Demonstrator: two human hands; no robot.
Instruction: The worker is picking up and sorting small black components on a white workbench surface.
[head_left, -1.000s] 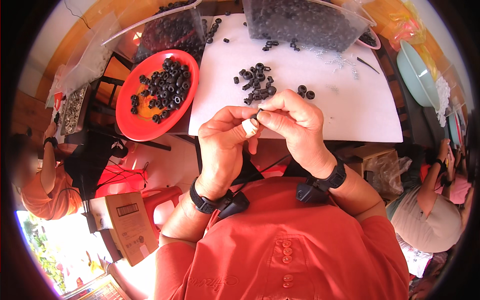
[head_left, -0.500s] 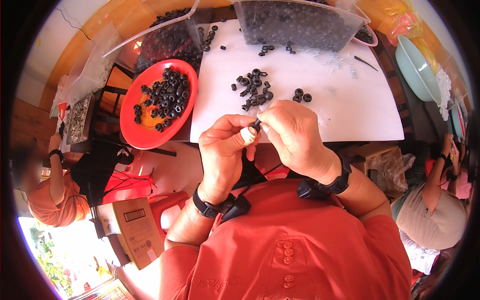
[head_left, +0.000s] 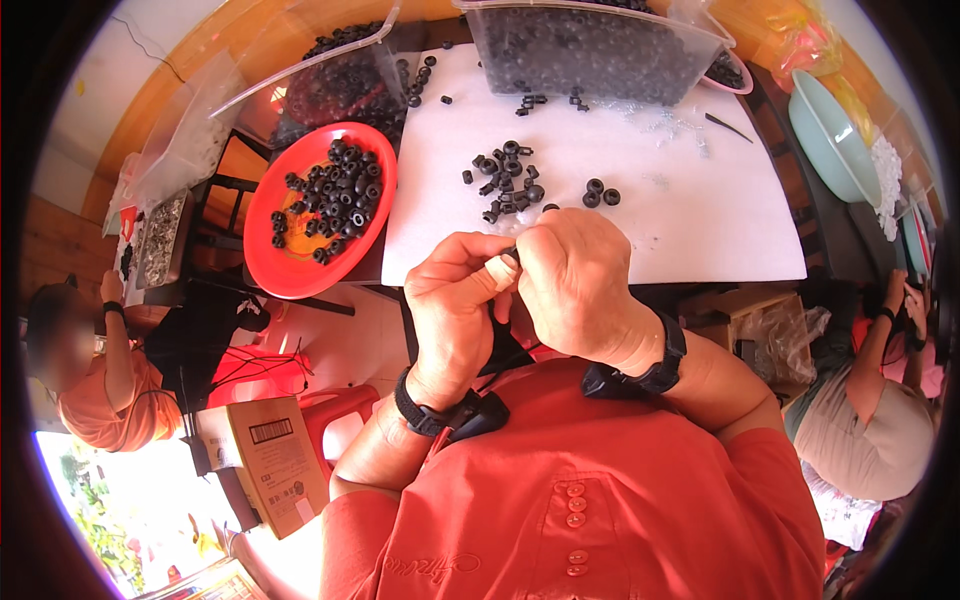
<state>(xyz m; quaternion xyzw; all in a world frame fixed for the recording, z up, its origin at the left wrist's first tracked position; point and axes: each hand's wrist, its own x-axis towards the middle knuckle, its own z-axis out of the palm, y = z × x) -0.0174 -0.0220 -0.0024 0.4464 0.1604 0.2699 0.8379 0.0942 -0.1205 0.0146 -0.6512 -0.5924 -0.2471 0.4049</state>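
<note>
Close together at the near edge of the white tabletop (head_left: 700, 230), both my hands work on one small black plastic part (head_left: 511, 254). My left hand (head_left: 455, 285) pinches it between thumb and fingers; the thumb has a pale wrap round it. The curled fingers of my right hand (head_left: 578, 285) press against the same part and cover most of it. Just beyond lies a loose pile of black parts (head_left: 508, 178), some round, some stubby. A few round black pieces (head_left: 602, 193) sit to its right. On the left, a red plate (head_left: 268, 262) holds many black round parts.
Clear plastic bins (head_left: 590, 55) full of black parts stand at the back. Small clear bits (head_left: 665, 125) and a thin black strip (head_left: 730, 127) lie back right. A pale green basin (head_left: 828, 130) is far right. Other people sit at both sides. A cardboard box (head_left: 270, 465) is lower left.
My right hand has turned over and closed in nearer my left, hiding more of the black part. The left hand keeps its pinch nearly in place.
</note>
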